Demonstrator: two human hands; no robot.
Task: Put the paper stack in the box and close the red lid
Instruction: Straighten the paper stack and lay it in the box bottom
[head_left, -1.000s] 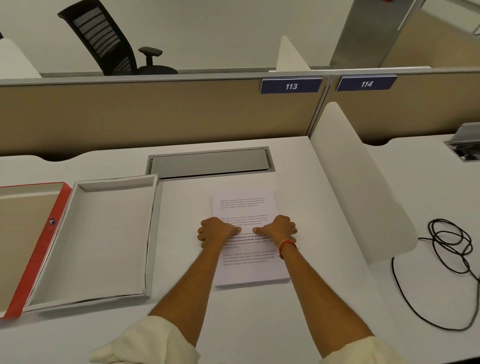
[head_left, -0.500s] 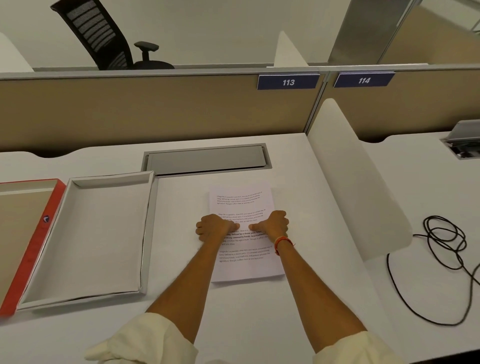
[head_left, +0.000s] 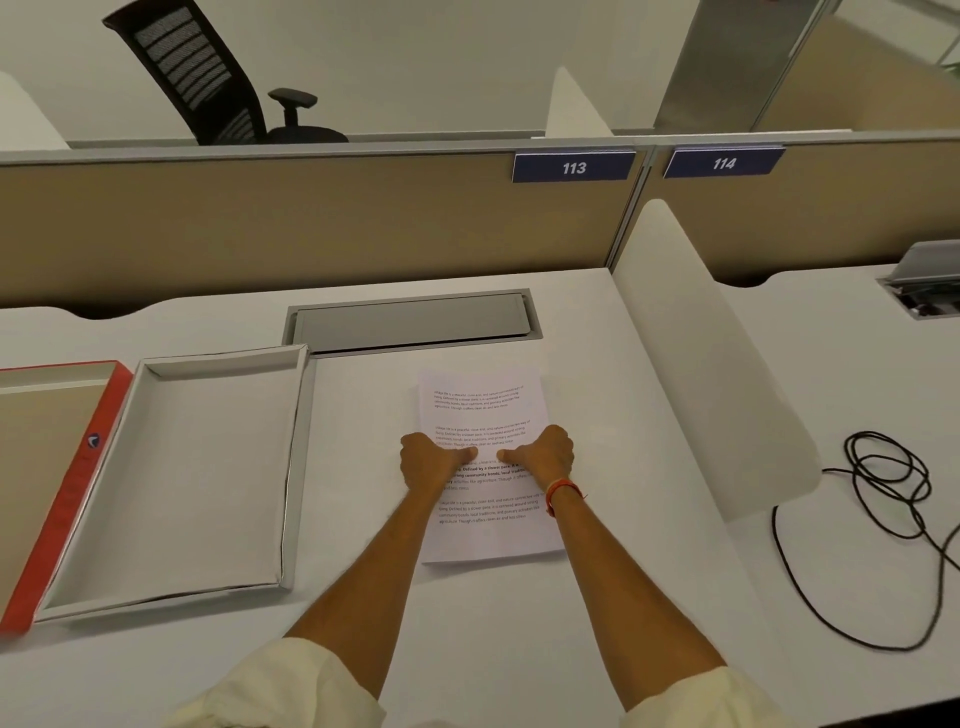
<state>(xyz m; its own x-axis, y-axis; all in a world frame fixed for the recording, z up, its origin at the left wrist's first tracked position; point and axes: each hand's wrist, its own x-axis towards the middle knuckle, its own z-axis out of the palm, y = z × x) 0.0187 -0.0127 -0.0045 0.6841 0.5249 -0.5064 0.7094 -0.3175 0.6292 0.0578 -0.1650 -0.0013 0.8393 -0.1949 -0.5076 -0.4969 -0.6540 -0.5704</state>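
A stack of white printed paper (head_left: 480, 405) lies flat on the white desk, right of centre. My left hand (head_left: 428, 462) grips its left edge and my right hand (head_left: 545, 454) its right edge, with both thumbs pressed on the top sheet and pointing at each other. The fingers curl down at the sides of the stack. An open shallow white box (head_left: 197, 467) sits to the left of the paper, with nothing inside. Its red lid (head_left: 78, 478) lies open further left, inner side up, partly cut off by the frame.
A grey cable hatch (head_left: 410, 322) is set into the desk behind the paper. A white curved divider (head_left: 711, 364) rises on the right, with a coiled black cable (head_left: 888, 483) beyond it. A beige partition (head_left: 311, 223) closes the back of the desk.
Both hands stay on the paper in the same grip. The view has shifted slightly; nothing on the desk has visibly moved.
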